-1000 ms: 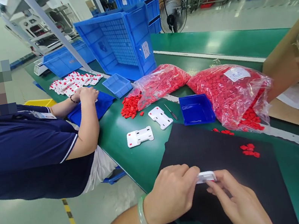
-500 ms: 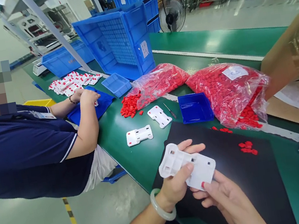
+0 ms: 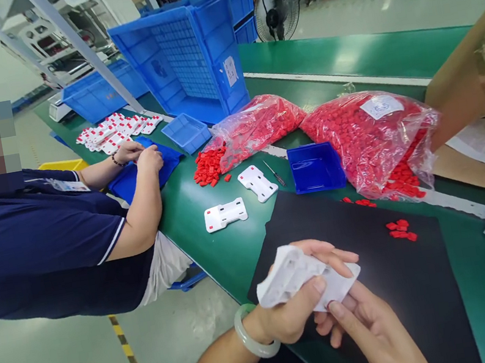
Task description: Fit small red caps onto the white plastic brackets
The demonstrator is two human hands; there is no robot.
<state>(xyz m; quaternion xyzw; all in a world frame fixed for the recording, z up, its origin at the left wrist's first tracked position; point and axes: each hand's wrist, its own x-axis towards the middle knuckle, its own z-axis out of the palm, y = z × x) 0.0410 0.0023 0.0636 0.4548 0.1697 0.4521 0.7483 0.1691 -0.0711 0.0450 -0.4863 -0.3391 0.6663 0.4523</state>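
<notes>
Clasping white panel [image 3: 284,277], left hand [image 3: 288,317]

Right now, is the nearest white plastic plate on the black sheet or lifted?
Lifted: left hand and right hand hold the white plastic plate over the black sheet.

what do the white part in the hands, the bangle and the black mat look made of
White part: probably smooth moulded plastic, given its recesses and rounded edges. Bangle: glossy, pale green, perhaps jade or glass. Black mat: thin and dull, maybe rubber or plastic sheet.
</notes>
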